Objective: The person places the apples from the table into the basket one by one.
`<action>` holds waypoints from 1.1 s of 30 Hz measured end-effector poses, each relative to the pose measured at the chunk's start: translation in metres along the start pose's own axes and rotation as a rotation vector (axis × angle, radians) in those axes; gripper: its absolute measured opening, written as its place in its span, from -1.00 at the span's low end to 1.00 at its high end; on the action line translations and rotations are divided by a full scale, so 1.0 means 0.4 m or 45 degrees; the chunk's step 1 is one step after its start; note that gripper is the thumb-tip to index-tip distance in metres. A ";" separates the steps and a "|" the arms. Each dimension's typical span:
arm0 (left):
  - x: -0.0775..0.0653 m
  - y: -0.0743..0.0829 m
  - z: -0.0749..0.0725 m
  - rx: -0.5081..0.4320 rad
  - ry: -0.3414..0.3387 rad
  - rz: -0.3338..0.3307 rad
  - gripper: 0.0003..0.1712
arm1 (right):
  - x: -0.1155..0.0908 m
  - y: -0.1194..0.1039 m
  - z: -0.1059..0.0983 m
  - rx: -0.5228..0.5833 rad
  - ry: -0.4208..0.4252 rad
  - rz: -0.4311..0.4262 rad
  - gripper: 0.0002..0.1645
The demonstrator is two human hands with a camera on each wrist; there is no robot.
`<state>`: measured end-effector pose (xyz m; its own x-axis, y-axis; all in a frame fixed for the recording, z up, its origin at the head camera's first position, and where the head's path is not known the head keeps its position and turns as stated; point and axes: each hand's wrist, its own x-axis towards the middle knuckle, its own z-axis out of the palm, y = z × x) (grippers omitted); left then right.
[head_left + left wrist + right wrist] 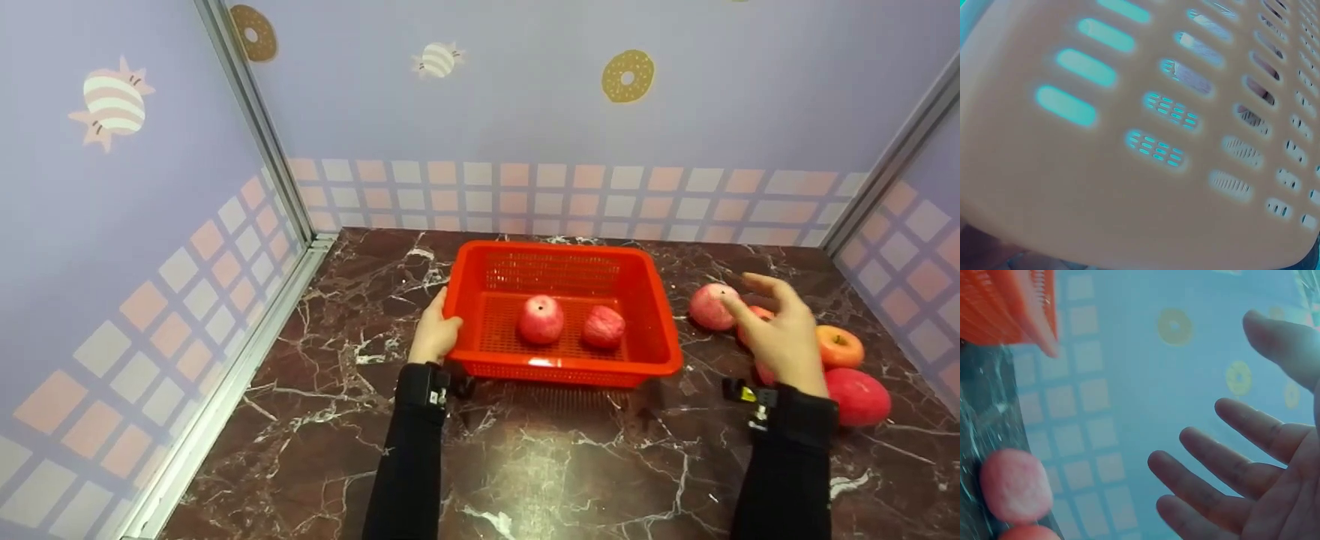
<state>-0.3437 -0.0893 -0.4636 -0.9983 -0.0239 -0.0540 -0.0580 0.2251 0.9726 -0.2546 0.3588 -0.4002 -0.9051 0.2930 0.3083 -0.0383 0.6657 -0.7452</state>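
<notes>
My left hand (437, 330) grips the left rim of a red plastic basket (469, 300), whose slotted wall (1100, 191) fills the left wrist view. Two pinkish-red apples lie inside: a smooth apple (541, 320) and, to its right, a wrinkled-looking apple (603, 327). My right hand (784, 337) hovers over a group of fruit right of the basket, and its spread fingers (1258, 472) hold nothing. Nearest its fingertips is a pink apple (712, 307). An orange-yellow apple (839, 346) and a large red fruit (857, 397) lie beyond the hand, which partly hides other fruit.
The basket and fruit are on a dark red marbled tabletop (555, 465). A patterned back wall (510, 112) and side panels, the left one (135, 225) edged by a metal rail, enclose it.
</notes>
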 end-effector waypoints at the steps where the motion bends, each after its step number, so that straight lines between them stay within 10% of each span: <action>1: 0.000 0.001 0.000 0.002 -0.001 0.000 -0.09 | -0.004 0.004 -0.012 -0.008 0.002 0.030 -0.16; 10: -0.002 0.010 -0.008 -0.010 0.006 -0.009 -0.09 | -0.017 0.080 -0.080 -0.147 -0.053 0.197 -0.10; 33: -0.002 0.001 -0.002 -0.010 -0.008 -0.019 -0.10 | -0.048 0.213 -0.153 -0.616 -0.768 0.303 0.10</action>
<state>-0.3428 -0.0901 -0.4630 -0.9973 -0.0208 -0.0701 -0.0730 0.2172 0.9734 -0.2145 0.4519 -0.4332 -0.9439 0.1352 -0.3014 0.2465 0.8958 -0.3699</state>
